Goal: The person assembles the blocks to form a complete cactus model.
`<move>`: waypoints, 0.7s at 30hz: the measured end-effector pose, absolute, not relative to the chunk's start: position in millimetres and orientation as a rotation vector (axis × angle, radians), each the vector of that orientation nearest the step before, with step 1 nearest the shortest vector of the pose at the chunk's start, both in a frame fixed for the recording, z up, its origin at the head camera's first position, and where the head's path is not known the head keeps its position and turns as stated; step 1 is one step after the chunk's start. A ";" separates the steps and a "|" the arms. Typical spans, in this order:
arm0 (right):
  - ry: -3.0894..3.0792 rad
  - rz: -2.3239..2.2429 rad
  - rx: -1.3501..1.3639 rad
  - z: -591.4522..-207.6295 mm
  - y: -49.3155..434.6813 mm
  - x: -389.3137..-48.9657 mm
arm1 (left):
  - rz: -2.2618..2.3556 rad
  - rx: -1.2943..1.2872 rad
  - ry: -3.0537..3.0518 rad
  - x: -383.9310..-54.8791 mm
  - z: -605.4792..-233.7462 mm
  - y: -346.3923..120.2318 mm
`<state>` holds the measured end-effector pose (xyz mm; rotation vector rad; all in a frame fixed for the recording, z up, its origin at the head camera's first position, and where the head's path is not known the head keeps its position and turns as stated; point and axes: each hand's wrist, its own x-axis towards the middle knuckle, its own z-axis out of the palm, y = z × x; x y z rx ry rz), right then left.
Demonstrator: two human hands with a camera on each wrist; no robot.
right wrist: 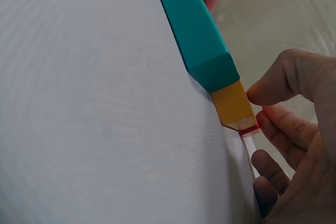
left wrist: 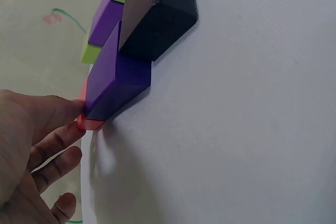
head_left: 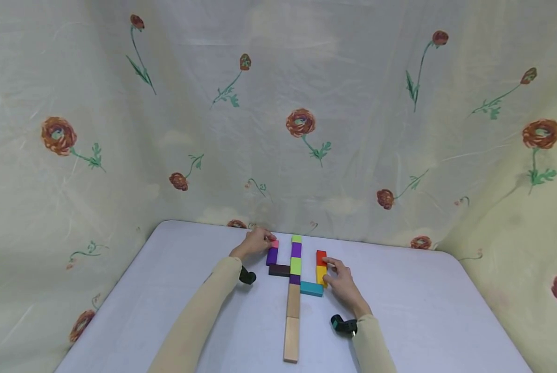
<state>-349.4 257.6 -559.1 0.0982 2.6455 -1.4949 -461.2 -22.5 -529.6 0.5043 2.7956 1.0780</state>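
My left hand (head_left: 256,241) is at the far left of the block layout, thumb and forefinger pinching a pink block (head_left: 275,243). Against it lies a purple block (head_left: 272,256), which meets a dark brown block (head_left: 280,270) set crosswise. On the other side, my right hand (head_left: 342,282) has its thumb beside a yellow block (head_left: 321,273) and its forefinger at a red block (head_left: 321,256). Its other fingers are loosely bent in the right wrist view. A teal block (right wrist: 202,38) adjoins the yellow one.
Between the hands runs a straight column: lime block (head_left: 295,266), purple block (head_left: 296,249) and others, with two plain wooden blocks (head_left: 291,339) at the near end. The white table (head_left: 423,311) meets a flower-print curtain (head_left: 353,103) behind and at both sides.
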 end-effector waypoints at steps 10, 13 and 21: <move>2.642 -1.501 0.123 -559.5 259.3 -347.1 | 1.062 0.519 2.791 -461.8 -532.0 -20.9; 2.642 -1.496 0.127 -559.6 260.3 -346.0 | 1.089 0.519 2.776 -460.3 -532.3 -20.7; 2.562 -1.588 0.166 -558.6 269.8 -349.4 | 1.190 0.525 2.783 -455.4 -537.3 -26.7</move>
